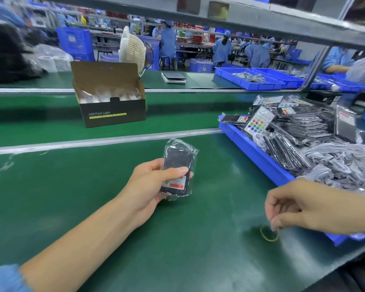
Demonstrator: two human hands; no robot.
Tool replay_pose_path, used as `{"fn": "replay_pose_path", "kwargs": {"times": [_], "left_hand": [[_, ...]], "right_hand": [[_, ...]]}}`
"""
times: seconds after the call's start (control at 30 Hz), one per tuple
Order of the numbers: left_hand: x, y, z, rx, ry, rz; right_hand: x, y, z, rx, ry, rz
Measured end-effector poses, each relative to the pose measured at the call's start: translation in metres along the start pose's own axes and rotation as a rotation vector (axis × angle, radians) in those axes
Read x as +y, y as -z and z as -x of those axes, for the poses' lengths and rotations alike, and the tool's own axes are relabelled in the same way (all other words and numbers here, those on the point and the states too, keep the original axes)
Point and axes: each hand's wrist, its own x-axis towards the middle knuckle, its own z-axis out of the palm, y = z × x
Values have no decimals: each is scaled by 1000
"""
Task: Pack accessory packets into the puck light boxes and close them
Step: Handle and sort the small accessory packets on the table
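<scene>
Left grip (pixel 156 182) clamps our slippery, light, clear-bagged black accessory packet (pixel 177 169) mid-body; right grip (pixel 282 216) pinches a yellow rubber band (pixel 269 236) below it.

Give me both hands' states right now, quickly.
Left hand: closed on a bagged black accessory packet.
Right hand: fingertips pinching a yellow rubber band at the green table.
</scene>
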Motion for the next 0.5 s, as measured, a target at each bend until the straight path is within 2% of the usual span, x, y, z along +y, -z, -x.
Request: {"fn": "replay_pose_path", "kwargs": {"times": [0.13, 0.27, 0.5], "left_hand": [[-1, -2, 2, 33, -23, -14], [-1, -5, 4, 47, -15, -11], [-1, -7, 5, 14, -5, 14]], "right_hand": [[-7, 6, -7, 131, 158, -285], [-17, 6, -26, 165, 254, -470], [-25, -16, -76, 297, 296, -1175]]}}
